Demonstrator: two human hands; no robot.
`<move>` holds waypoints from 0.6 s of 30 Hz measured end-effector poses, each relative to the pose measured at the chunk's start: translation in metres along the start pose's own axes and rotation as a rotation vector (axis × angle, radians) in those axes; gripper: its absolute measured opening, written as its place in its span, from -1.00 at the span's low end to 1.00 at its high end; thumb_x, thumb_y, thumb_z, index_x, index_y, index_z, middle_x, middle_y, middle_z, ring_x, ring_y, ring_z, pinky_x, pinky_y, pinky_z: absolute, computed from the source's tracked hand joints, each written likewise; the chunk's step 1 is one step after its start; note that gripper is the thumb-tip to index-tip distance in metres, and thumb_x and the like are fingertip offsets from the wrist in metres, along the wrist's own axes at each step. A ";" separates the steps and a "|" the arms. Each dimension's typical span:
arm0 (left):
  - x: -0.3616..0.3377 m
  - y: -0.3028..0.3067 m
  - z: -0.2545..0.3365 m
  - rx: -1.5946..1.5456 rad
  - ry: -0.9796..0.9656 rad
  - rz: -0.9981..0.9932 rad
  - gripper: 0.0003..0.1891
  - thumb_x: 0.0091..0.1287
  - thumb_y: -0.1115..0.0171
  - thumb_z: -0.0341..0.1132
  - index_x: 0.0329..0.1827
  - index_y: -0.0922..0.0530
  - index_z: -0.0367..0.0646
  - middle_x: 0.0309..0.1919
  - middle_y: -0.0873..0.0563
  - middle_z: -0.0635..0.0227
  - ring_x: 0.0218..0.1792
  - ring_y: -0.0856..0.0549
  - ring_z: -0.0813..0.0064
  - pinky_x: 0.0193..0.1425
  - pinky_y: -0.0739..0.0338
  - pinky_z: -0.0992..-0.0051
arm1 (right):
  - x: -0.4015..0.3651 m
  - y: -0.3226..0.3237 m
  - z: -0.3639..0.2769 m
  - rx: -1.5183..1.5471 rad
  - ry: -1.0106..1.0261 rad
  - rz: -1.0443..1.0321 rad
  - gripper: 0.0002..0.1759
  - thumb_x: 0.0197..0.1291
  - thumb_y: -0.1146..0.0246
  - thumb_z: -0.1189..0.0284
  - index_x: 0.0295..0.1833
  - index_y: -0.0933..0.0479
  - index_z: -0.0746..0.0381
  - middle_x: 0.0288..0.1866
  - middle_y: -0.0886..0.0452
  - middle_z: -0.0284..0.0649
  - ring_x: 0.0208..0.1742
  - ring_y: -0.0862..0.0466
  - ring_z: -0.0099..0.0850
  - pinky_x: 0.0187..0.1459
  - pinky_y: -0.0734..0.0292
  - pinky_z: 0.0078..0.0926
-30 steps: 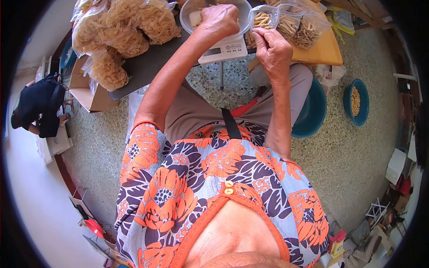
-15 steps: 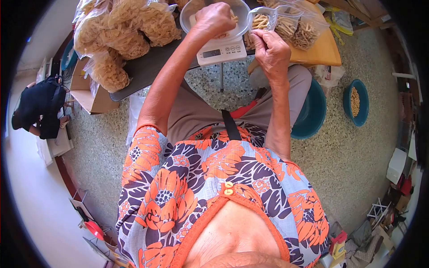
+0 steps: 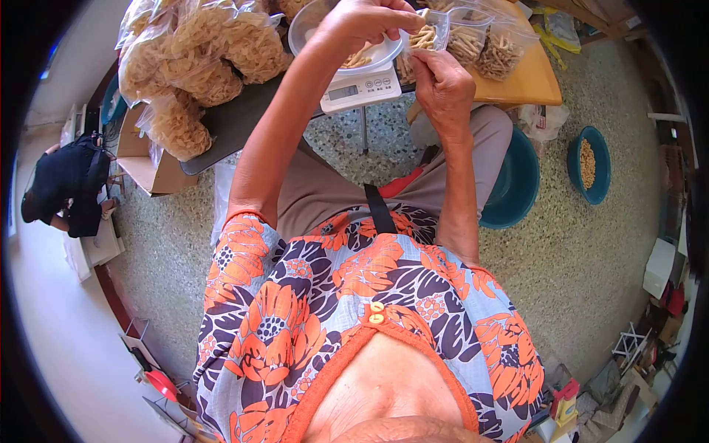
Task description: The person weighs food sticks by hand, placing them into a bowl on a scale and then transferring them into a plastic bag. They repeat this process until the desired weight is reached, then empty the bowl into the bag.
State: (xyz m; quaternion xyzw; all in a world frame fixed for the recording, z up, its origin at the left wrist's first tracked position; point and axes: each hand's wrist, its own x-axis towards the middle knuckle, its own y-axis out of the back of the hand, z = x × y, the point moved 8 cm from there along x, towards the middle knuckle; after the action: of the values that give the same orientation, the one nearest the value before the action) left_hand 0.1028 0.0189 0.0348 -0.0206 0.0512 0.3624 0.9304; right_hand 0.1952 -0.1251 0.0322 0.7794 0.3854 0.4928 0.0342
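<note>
My left hand (image 3: 367, 22) reaches over the rim of a clear plastic bowl (image 3: 302, 43), its fingers drawn together at the mouth of a small clear plastic bag (image 3: 441, 34). What those fingers hold is hidden. Thin tan sticks (image 3: 423, 38) lie inside the bag. Thumb and fingers of my right hand (image 3: 445, 85) pinch the bag's near edge. More sticks (image 3: 360, 57) are in the bowl, which rests on a white digital kitchen scale (image 3: 360, 90).
Bags of pale dried flakes (image 3: 214, 59) are piled on the dark table (image 3: 240, 118). Filled bags of sticks (image 3: 504, 55) stand on a wooden stool (image 3: 543, 81). Teal basins (image 3: 517, 192) sit on the floor to the right. A person in black (image 3: 70, 181) bends at the far left.
My left hand has moved out of the bowl, rightward to the bag's mouth. My right hand still pinches the bag, in nearly the same place.
</note>
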 end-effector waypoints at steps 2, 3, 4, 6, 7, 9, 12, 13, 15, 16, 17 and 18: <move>-0.003 -0.005 0.024 0.138 -0.264 0.155 -0.87 0.33 -0.49 -0.37 -0.25 -0.76 -0.27 -0.52 -0.74 0.44 -0.53 -0.65 0.66 -0.41 -0.53 0.58 | 0.000 0.000 0.001 -0.004 -0.010 -0.003 -0.88 0.25 -0.47 0.47 -0.13 -0.77 0.24 -0.20 -0.80 -0.10 -0.21 -0.82 -0.12 -0.16 -0.72 -0.27; -0.003 -0.004 0.026 0.139 -0.263 0.156 -0.87 0.33 -0.49 -0.37 -0.25 -0.76 -0.27 -0.52 -0.74 0.44 -0.53 -0.65 0.66 -0.41 -0.53 0.58 | 0.000 0.001 0.002 0.000 -0.016 -0.007 -0.88 0.25 -0.46 0.48 -0.13 -0.77 0.24 -0.20 -0.80 -0.10 -0.20 -0.82 -0.12 -0.15 -0.72 -0.27; -0.004 0.002 0.033 0.206 -0.313 0.192 -0.88 0.34 -0.47 -0.38 -0.25 -0.75 -0.27 -0.51 -0.74 0.44 -0.51 -0.65 0.68 -0.40 -0.53 0.58 | -0.001 0.001 0.004 0.004 -0.022 -0.009 -0.88 0.25 -0.46 0.48 -0.12 -0.77 0.24 -0.19 -0.80 -0.10 -0.19 -0.82 -0.12 -0.14 -0.73 -0.28; -0.010 0.012 0.045 0.187 -0.437 0.174 -0.89 0.36 -0.44 -0.40 -0.23 -0.74 -0.28 -0.46 -0.75 0.45 -0.45 -0.66 0.69 -0.36 -0.55 0.58 | -0.001 0.001 0.004 0.010 -0.022 -0.005 -0.88 0.25 -0.46 0.48 -0.12 -0.77 0.24 -0.18 -0.81 -0.10 -0.18 -0.82 -0.12 -0.13 -0.73 -0.28; -0.013 0.023 0.049 0.253 -0.431 0.223 -0.89 0.37 -0.43 -0.40 -0.20 -0.74 -0.30 -0.44 -0.75 0.46 -0.43 -0.66 0.68 -0.33 -0.56 0.58 | -0.001 0.002 0.003 0.012 -0.018 -0.001 -0.88 0.26 -0.45 0.48 -0.11 -0.77 0.24 -0.18 -0.81 -0.11 -0.17 -0.82 -0.12 -0.12 -0.73 -0.29; -0.009 0.045 0.046 0.340 -0.459 0.254 -0.90 0.34 -0.44 -0.43 -0.24 -0.74 -0.31 -0.45 -0.76 0.41 -0.40 -0.69 0.64 -0.32 -0.59 0.54 | -0.001 0.002 0.003 0.014 -0.019 -0.003 -0.88 0.26 -0.45 0.48 -0.11 -0.78 0.24 -0.17 -0.81 -0.10 -0.16 -0.82 -0.12 -0.11 -0.73 -0.29; -0.012 0.059 0.041 0.598 -0.361 0.307 -0.92 0.24 -0.45 -0.42 -0.30 -0.75 -0.26 -0.44 -0.80 0.23 -0.41 -0.77 0.44 -0.28 -0.65 0.39 | 0.000 0.001 0.004 0.007 -0.009 0.003 -0.87 0.27 -0.45 0.48 -0.09 -0.78 0.24 -0.16 -0.81 -0.10 -0.15 -0.83 -0.13 -0.09 -0.74 -0.29; -0.011 0.063 0.037 0.599 -0.361 0.309 -0.92 0.24 -0.45 -0.42 -0.30 -0.75 -0.26 -0.44 -0.80 0.23 -0.41 -0.77 0.44 -0.28 -0.65 0.39 | -0.001 0.001 0.004 -0.001 -0.001 0.008 -0.86 0.27 -0.45 0.48 -0.09 -0.78 0.23 -0.15 -0.82 -0.10 -0.15 -0.83 -0.13 -0.08 -0.74 -0.29; -0.013 0.054 0.032 1.026 -0.458 0.295 -0.90 0.14 -0.46 -0.38 -0.33 -0.77 -0.20 -0.40 -0.81 0.06 -0.33 -0.82 0.16 -0.18 -0.69 0.22 | -0.002 0.001 0.005 -0.004 -0.009 -0.001 -0.86 0.26 -0.45 0.48 -0.08 -0.79 0.23 -0.15 -0.82 -0.11 -0.14 -0.83 -0.13 -0.08 -0.74 -0.29; -0.011 0.056 0.023 1.116 -0.403 0.311 -0.88 0.13 -0.44 -0.33 -0.32 -0.78 -0.15 -0.36 -0.79 0.04 -0.25 -0.80 0.00 -0.09 -0.69 0.14 | -0.002 0.001 0.006 -0.010 -0.017 -0.009 -0.86 0.26 -0.45 0.48 -0.08 -0.79 0.23 -0.14 -0.82 -0.11 -0.14 -0.83 -0.13 -0.07 -0.74 -0.29; -0.007 0.059 0.015 1.115 -0.403 0.311 -0.88 0.13 -0.44 -0.33 -0.32 -0.78 -0.15 -0.36 -0.79 0.04 -0.25 -0.80 0.00 -0.09 -0.69 0.14 | -0.001 0.001 0.006 -0.011 -0.017 -0.009 -0.86 0.26 -0.45 0.48 -0.08 -0.79 0.23 -0.14 -0.82 -0.11 -0.14 -0.83 -0.13 -0.07 -0.74 -0.29; -0.002 0.059 0.007 1.200 -0.425 0.308 -0.89 0.15 -0.42 -0.33 -0.32 -0.79 -0.15 -0.35 -0.79 0.05 -0.23 -0.80 0.00 -0.08 -0.69 0.13 | -0.001 0.002 0.006 -0.013 -0.015 -0.011 -0.85 0.26 -0.45 0.48 -0.07 -0.79 0.23 -0.14 -0.82 -0.11 -0.14 -0.83 -0.13 -0.07 -0.74 -0.29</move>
State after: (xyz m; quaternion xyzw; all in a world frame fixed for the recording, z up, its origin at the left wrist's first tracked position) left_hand 0.0622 0.0613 0.0422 0.5817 0.0619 0.3963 0.7077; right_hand 0.2006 -0.1253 0.0292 0.7807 0.3863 0.4892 0.0448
